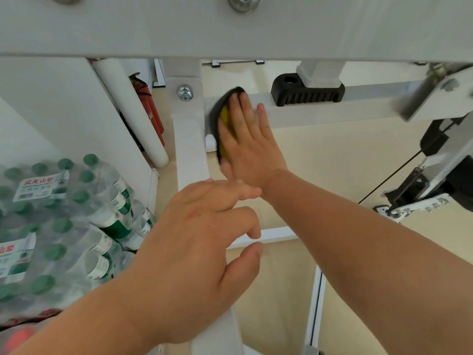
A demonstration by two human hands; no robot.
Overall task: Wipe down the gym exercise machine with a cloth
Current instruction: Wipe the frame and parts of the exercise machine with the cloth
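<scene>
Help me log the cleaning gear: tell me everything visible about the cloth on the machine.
The cloth is black with a yellow patch, soft-looking, partly hidden by the hand. The right hand presses it with straight fingers against the white horizontal bar, beside its joint with the white post. Its edges are blurred.

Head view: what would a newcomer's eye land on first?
The right hand at centre, fingers flat, pressing a black and yellow cloth against the machine's white crossbar. Below it the left hand fills the foreground, fingers loosely curled and holding nothing. At left, shrink-wrapped packs of green-capped water bottles stand out beside the pale floor.
</scene>
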